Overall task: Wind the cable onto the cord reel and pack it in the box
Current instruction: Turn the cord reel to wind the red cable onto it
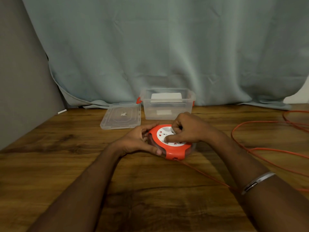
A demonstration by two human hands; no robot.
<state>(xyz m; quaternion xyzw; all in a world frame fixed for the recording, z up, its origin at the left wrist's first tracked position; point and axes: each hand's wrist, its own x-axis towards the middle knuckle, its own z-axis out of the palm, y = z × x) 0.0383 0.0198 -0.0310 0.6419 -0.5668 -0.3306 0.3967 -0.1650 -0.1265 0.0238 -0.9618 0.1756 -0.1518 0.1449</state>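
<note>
Cord reel sitting mid-table between two hands, box and lid lying behind it

The cord reel (170, 143) is lying flat on the table (66, 164); the left hand (138, 141) is holding its edge at 9 o'clock; the right hand (187, 129) is resting on its top face from 2 o'clock; the box (167, 106) is standing just behind at 12 o'clock, the lid (122, 116) lying beside the box at 10 o'clock; the cable (267, 151) is trailing from the reel's near edge toward 4 o'clock and looping across the table at 3 o'clock.
</note>
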